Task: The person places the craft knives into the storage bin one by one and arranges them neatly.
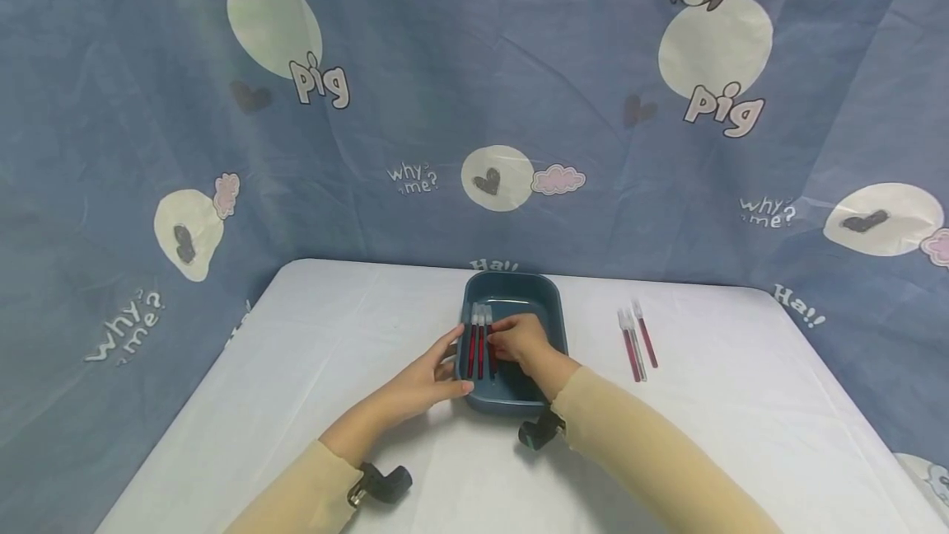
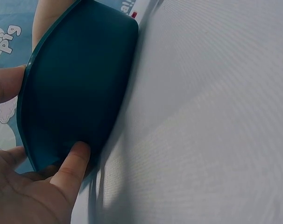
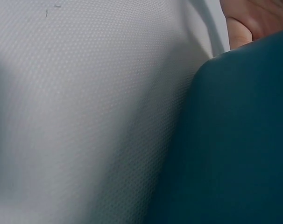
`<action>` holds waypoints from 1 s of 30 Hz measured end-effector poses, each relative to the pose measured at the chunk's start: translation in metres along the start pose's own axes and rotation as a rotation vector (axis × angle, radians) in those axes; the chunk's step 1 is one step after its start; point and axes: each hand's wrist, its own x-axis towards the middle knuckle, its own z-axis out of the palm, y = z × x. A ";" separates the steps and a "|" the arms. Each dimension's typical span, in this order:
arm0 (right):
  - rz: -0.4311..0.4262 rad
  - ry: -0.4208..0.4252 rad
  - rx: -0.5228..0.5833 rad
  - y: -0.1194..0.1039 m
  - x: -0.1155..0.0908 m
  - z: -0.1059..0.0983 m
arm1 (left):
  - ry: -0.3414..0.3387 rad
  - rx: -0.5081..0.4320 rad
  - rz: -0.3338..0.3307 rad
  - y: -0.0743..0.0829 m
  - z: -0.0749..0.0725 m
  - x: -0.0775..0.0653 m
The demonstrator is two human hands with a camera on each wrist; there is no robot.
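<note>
A dark teal tray (image 1: 519, 404) stands on the white table. Inside it, along the left side, several slim pen-like sticks (image 1: 480, 344) with red or clear shafts and clear ends lie side by side. My left hand (image 1: 423, 381) holds the tray's left front corner, its thumb (image 2: 72, 170) against the outer wall and other fingers at the rim. My right hand (image 1: 522, 343) reaches inside and pinches the rightmost red stick (image 1: 493, 363), which it partly hides. Only a bit of hand (image 3: 239, 32) shows past the teal wall (image 3: 235, 140) in the right wrist view.
To the right of the tray, three more slim sticks (image 1: 636, 344) lie on the white tabletop (image 1: 712, 402), two red and one clear. A blue printed cloth (image 1: 415, 105) hangs behind the table and along its sides.
</note>
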 end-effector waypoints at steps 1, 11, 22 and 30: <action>-0.003 -0.003 0.006 0.000 0.000 0.000 | 0.000 0.000 0.001 0.000 0.000 0.000; -0.003 -0.017 0.065 -0.002 -0.001 0.001 | -0.004 -0.009 0.003 0.000 -0.001 0.000; 0.017 -0.025 0.070 -0.002 -0.003 -0.001 | 0.011 0.010 0.000 0.001 0.000 -0.001; -0.010 -0.037 0.080 -0.007 -0.004 -0.007 | 0.021 0.011 0.003 0.000 0.000 -0.001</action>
